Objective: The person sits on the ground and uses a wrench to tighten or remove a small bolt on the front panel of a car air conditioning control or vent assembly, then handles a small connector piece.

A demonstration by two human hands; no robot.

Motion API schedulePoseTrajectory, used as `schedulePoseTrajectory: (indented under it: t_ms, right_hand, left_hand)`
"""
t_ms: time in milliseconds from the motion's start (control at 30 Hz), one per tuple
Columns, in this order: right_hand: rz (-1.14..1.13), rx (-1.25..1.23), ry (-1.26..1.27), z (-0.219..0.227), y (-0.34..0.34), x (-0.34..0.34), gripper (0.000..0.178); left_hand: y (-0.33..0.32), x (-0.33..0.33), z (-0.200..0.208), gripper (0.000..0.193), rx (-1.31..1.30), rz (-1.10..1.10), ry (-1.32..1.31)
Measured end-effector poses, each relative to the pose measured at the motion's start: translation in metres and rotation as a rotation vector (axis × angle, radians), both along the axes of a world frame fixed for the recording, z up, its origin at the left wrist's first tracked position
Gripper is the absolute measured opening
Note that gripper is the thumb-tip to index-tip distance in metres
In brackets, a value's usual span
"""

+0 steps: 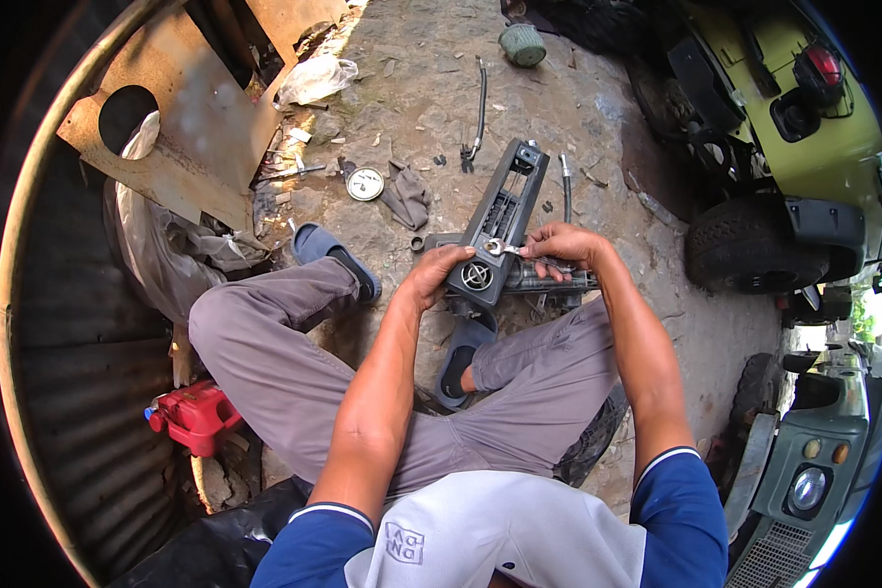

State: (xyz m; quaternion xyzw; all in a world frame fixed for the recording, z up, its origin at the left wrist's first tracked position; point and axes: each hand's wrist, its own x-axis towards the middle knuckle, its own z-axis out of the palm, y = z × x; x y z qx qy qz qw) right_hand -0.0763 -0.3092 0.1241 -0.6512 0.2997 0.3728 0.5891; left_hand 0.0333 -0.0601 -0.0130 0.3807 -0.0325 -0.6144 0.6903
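Observation:
A long dark grey housing (pixel 519 178) with a slotted opening lies pointed away from me, in front of my knees. Its near end carries a round vent-like emblem (pixel 476 276). My left hand (pixel 435 274) is closed on the near left edge of this housing, thumb on top. In my right hand (pixel 564 252) is a small silver spanner (pixel 497 247), pinched by the fingers. The spanner's head rests over the housing's top just beyond the emblem; any fastener under it is too small to make out. Beneath the right hand, a cylindrical metal part (pixel 549 280) is partly hidden.
Beyond lie a black hose (pixel 481 108), a shorter hose (pixel 565 186), a round gauge (pixel 365 183) and a grey cloth (pixel 406 196). A red jerrycan (pixel 196 416) stands left. Vehicles, including a yellow-green one (pixel 804 147), border the right. A rusty sheet (pixel 201 127) leans far left.

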Motion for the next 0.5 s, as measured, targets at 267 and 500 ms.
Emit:
schedulePoseTrajectory:
  t_ms: [267,500]
  right_hand:
    - [-0.256,-0.069,-0.039,0.009,0.051,-0.023,0.025]
    - [-0.58,0.023,-0.164,-0.011,0.097,-0.052,0.025]
  left_hand:
    - [0.004,0.0,0.004,0.035,0.014,0.021,-0.017]
    - [0.006,0.004,-0.001,0.035,0.017,-0.023,-0.028]
